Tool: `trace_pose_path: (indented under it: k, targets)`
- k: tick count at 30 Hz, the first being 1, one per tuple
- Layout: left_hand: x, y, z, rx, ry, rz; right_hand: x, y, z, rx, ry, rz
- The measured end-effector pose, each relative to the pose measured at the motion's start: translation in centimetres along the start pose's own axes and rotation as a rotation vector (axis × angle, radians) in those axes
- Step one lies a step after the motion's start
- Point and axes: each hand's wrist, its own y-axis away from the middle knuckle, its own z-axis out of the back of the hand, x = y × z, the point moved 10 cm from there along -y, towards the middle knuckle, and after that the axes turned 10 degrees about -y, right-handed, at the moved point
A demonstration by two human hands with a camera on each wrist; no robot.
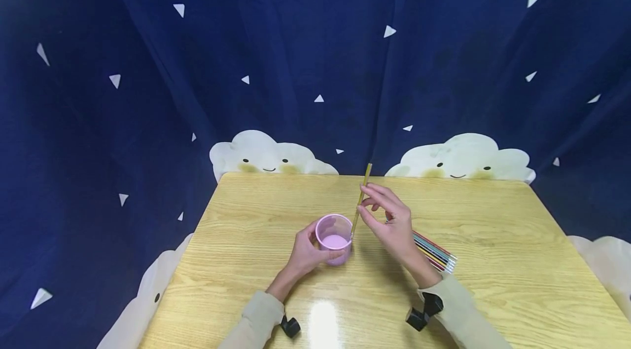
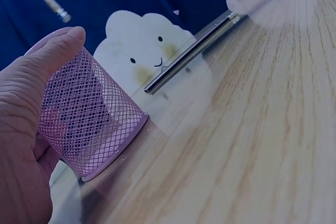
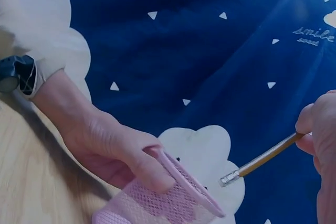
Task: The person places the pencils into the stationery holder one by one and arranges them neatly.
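Observation:
In the head view my left hand point(image 1: 307, 253) grips a pink mesh pen cup point(image 1: 334, 224), thumb on the near side and fingers round the left. The cup's mouth faces up and nothing shows inside. My right hand point(image 1: 396, 223) pinches a yellow pencil point(image 1: 367, 175) between thumb and fingertips, just right of the cup. The pencil slants, its metal eraser end point(image 3: 230, 178) low and close to the cup's rim. From the left wrist view, the cup's base point(image 2: 118, 150) is close over the wooden table, and the pencil's metal end is beyond the rim.
Several coloured pencils point(image 1: 436, 250) lie side by side on the table point(image 1: 493, 228), partly hidden behind my right hand and wrist. A dark blue curtain point(image 1: 296, 53) with white triangles and clouds hangs behind the table's far edge.

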Motion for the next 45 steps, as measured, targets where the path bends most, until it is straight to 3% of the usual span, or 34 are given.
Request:
trace_pose_path:
  k: [5, 15, 28, 33, 40, 45]
  targets:
    - [0.1, 0.1, -0.3, -0.002, 0.016, 0.014, -0.9, 0.4, -1.6, 0.009, -0.012, -0.018]
    - [0.3, 0.4, -0.3, 0.009, -0.032, -0.022, -3.2, 3.2, -3.9, 0.029, 0.021, -0.044]
    - [-0.2, 0.2, -0.3, 0.005, -0.054, -0.063, -5.1, 5.3, -5.6, 0.14, 0.103, -0.087]
    - [-0.2, 0.1, -0.2, -0.011, -0.047, -0.044, -5.0, 5.3, -6.1, 0.183, 0.111, -0.098]
    - [-0.2, -0.1, 0.0, -0.013, -0.049, -0.049, -5.5, 5.1, -6.6, 0.214, 0.247, -0.162]
    - [0.0, 0.1, 0.0, 0.003, -0.033, -0.034, -5.5, 5.2, -6.7, 0.223, 0.328, -0.143]
